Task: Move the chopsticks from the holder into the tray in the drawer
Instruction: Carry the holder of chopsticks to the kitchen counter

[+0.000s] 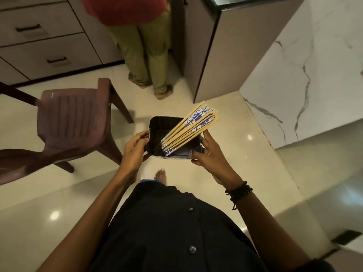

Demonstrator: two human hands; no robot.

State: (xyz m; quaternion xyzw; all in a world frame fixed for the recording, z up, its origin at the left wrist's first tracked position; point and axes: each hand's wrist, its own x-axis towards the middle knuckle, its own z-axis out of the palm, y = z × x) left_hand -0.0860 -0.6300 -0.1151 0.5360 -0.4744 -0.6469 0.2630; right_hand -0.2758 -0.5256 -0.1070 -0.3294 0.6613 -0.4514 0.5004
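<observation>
Left grip is closed round the left wall of the holder, fingers curled over its rim. Right grip clasps the right wall and near right corner, with the thumb at the near rim and the fingers lying along the outside. Both together carry the holder in the air above the floor, in front of the person's body.

Holder: black, square-mouthed, open at the top. The chopsticks stand inside as one bundle, lower ends at the near left of the interior and upper ends leaning out over the far right rim. They are pale wood with blue and white patterned ends.

A dark beaded bracelet sits on the right wrist. One bare foot shows below the holder, above a dark buttoned garment.

A brown plastic chair stands on the floor to the left. A second person stands further off, beside cabinet drawers. A marble-patterned wall rises at the right.
</observation>
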